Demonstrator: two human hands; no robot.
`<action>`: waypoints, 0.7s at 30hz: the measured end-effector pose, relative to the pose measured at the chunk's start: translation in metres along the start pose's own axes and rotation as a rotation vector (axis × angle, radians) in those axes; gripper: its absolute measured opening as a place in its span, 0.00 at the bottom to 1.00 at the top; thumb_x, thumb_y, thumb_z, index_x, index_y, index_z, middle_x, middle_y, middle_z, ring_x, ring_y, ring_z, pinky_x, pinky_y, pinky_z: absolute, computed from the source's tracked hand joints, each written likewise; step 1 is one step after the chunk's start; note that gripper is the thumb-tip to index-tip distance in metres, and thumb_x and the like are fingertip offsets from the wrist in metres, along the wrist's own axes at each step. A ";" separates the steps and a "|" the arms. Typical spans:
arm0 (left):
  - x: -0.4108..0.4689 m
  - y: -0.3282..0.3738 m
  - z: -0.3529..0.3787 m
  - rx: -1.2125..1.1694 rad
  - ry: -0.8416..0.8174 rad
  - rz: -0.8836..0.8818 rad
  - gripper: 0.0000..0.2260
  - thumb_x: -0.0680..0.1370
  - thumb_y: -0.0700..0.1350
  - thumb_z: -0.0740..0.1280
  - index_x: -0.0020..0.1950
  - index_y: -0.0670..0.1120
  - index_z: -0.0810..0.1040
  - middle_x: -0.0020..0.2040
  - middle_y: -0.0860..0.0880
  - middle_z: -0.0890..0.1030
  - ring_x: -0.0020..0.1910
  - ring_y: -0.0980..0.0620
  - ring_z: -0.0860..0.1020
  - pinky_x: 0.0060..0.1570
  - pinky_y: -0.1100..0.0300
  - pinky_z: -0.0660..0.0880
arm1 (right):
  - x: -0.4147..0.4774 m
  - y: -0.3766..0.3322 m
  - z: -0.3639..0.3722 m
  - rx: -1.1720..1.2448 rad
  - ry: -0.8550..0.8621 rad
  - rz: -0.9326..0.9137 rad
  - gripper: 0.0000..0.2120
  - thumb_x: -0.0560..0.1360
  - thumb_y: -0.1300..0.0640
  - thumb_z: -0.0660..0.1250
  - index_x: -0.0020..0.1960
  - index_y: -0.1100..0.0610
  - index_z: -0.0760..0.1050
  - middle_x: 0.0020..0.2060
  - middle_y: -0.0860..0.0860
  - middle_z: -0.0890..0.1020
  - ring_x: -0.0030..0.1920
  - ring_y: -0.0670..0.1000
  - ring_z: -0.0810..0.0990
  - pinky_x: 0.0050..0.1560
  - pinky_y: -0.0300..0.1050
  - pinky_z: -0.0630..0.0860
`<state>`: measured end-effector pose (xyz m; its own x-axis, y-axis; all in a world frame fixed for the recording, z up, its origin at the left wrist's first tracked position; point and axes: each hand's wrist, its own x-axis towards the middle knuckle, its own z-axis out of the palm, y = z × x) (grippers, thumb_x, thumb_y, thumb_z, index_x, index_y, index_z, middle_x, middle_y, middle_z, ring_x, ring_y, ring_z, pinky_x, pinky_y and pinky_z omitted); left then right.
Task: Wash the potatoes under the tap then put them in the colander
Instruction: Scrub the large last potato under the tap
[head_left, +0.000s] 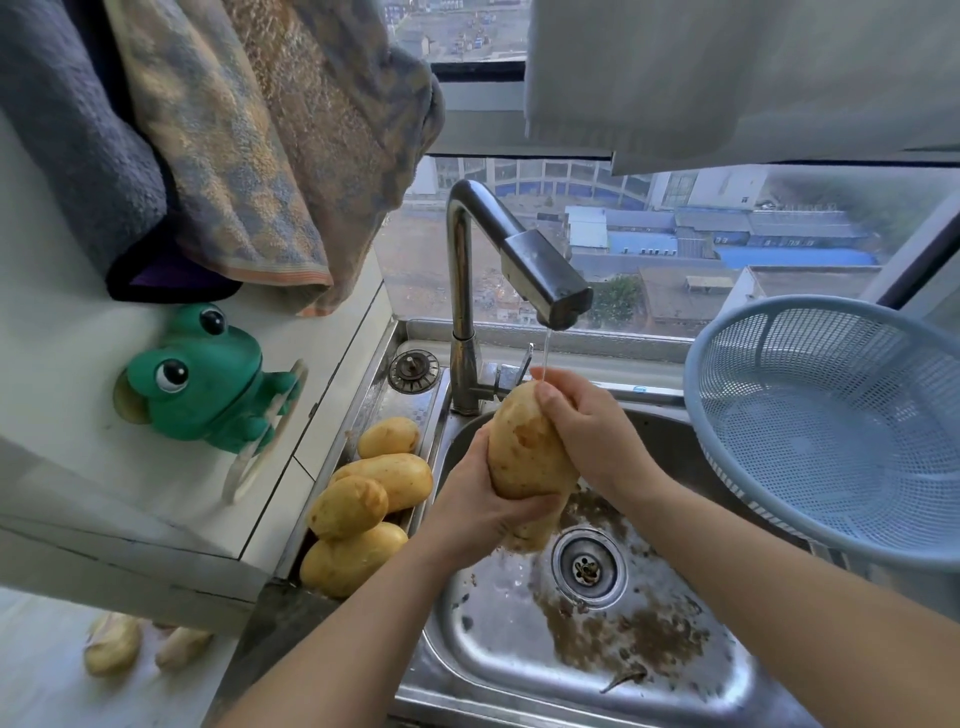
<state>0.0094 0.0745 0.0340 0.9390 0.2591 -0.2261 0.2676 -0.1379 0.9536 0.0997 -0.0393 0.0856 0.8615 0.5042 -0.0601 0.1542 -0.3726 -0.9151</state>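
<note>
A big potato (524, 452) was held up over the steel sink (493, 649), just under the tap (524, 260). A thin stream of water (546, 348) ran down from the spout and landed at the top end of the potato, right by the fingers there. The potato stood almost upright.

The left hand (478, 501) gripped the potato from below, with its fingers curled round the bottom end. The right hand (587, 423) gripped the top part, with its fingers wrapped over it. Both hands were above the sink bowl, near the drain (588, 567). Brown dirt (623, 639) lay spread on the wet sink floor around the drain.

The blue plastic colander (831, 410) sat at the right side of the sink, tipped a little, well apart from the held potato.

Four more potatoes (387, 480) lay in a heap on the steel ledge left of the bowl, touching each other. A round metal sink plug (414, 370) sat behind them, near the foot of the tap.

A green toy frog (202, 379) was stuck on the white tiled wall at the left. Towels (234, 156) hung above it. Behind the tap was a window (727, 244) with roofs far below.
</note>
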 end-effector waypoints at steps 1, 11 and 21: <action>0.000 0.002 0.001 -0.022 0.000 -0.008 0.36 0.63 0.45 0.81 0.67 0.53 0.69 0.55 0.51 0.82 0.53 0.55 0.81 0.54 0.56 0.80 | -0.003 0.001 0.002 -0.030 0.022 -0.067 0.19 0.79 0.52 0.63 0.69 0.52 0.71 0.61 0.49 0.76 0.60 0.46 0.72 0.66 0.45 0.69; 0.004 0.011 0.009 -0.026 -0.014 -0.058 0.35 0.60 0.53 0.80 0.64 0.54 0.71 0.53 0.52 0.83 0.52 0.54 0.82 0.53 0.51 0.80 | 0.000 0.011 0.006 -0.039 0.164 -0.099 0.23 0.71 0.42 0.70 0.63 0.51 0.76 0.54 0.46 0.77 0.54 0.46 0.76 0.59 0.44 0.75; -0.001 0.014 0.000 -0.087 -0.064 -0.172 0.36 0.57 0.57 0.80 0.62 0.52 0.73 0.53 0.49 0.84 0.53 0.50 0.82 0.57 0.46 0.78 | 0.005 0.002 -0.012 -0.015 -0.261 0.052 0.25 0.73 0.45 0.70 0.68 0.45 0.72 0.58 0.47 0.77 0.56 0.46 0.77 0.62 0.51 0.76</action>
<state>0.0123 0.0727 0.0473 0.8937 0.2099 -0.3965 0.4081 -0.0133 0.9128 0.1100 -0.0469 0.0885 0.7146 0.6675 -0.2094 0.1221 -0.4138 -0.9021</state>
